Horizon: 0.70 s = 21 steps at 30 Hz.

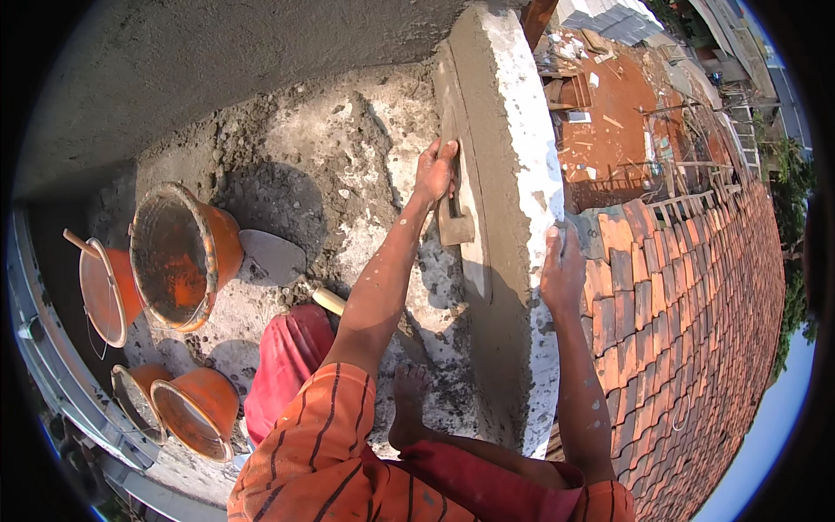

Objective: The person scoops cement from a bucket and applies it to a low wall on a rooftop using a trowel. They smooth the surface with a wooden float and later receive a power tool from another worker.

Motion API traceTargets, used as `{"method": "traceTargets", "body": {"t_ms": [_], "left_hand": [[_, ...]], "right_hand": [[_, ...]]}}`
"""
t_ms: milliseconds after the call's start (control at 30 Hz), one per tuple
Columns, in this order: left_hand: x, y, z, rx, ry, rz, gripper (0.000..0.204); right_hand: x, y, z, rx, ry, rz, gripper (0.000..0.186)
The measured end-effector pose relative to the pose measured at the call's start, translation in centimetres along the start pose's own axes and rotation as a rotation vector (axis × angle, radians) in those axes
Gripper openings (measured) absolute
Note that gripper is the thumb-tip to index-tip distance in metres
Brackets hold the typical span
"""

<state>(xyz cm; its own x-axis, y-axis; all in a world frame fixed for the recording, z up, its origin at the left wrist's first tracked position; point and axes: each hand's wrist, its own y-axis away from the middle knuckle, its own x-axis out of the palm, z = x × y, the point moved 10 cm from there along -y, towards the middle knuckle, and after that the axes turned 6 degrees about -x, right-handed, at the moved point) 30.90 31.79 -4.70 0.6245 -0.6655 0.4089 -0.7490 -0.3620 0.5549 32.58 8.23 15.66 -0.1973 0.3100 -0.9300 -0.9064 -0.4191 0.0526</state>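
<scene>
While roof (687,339) sloped beyond the wall (504,261), orange buckets (228,244) stood left of the float (457,230).
Float lay against wall's mortar, left hand (435,171) fingers curled round its handle; trowel (272,258) just beside largest bucket; right hand (563,268) at wall's outer edge, couldn't tell whether fingers pinched anything.

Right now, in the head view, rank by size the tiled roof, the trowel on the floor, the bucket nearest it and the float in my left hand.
1. Tiled roof
2. Bucket nearest the trowel
3. Float and trowel, unranked: the float looks longer, the trowel blade wider.
</scene>
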Motion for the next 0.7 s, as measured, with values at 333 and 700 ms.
{"method": "traceTargets", "body": {"t_ms": [333,700], "left_hand": [[-2.3,6.6,2.0,0.034,0.015,-0.005,0.049],[0.8,2.0,1.4,0.030,0.017,0.097,0.039]], "right_hand": [[-0.7,-0.2,0.5,-0.055,0.007,-0.045,0.055],[0.4,0.1,-1.0,0.038,0.014,0.024,0.057]]}}
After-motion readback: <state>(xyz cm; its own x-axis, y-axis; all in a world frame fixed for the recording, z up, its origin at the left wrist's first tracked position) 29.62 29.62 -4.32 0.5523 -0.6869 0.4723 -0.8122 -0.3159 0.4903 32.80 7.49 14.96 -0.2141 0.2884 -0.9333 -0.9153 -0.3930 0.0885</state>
